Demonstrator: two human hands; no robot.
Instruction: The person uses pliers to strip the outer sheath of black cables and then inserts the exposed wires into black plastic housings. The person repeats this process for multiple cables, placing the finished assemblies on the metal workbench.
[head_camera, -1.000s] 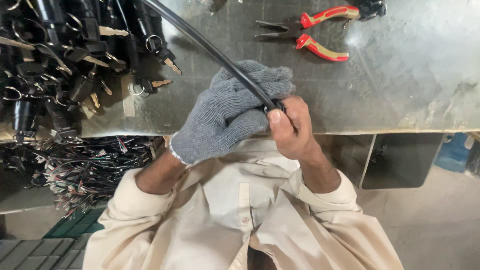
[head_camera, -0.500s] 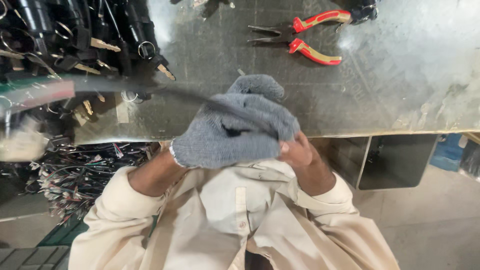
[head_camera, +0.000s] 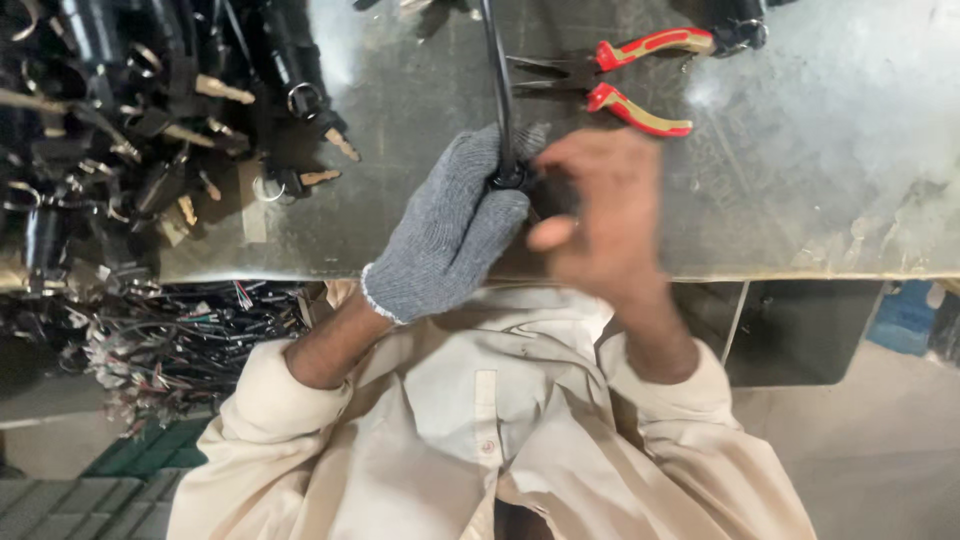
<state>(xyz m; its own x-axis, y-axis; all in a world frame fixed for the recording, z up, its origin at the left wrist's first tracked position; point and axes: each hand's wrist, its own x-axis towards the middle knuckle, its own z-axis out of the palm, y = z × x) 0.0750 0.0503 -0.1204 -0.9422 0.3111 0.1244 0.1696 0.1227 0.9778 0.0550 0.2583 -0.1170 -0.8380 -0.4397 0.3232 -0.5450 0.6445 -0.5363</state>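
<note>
left hand (head_camera: 455, 230): gloved fingers wrapped round black cable (head_camera: 497, 90) | right hand (head_camera: 600, 205): blurred, grip unclear | risk: cable may slip, striking pliers (head_camera: 620, 75) just beyond fingers on tabletop (head_camera: 800, 180)

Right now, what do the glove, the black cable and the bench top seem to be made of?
Glove on the left hand: grey knitted fabric, likely cotton; ribbed weave, pale cuff edge.
Black cable: smooth, slightly glossy sheath, probably rubber or plastic.
Bench top: sheet metal, dull grey, scuffed, reflecting light.
</note>
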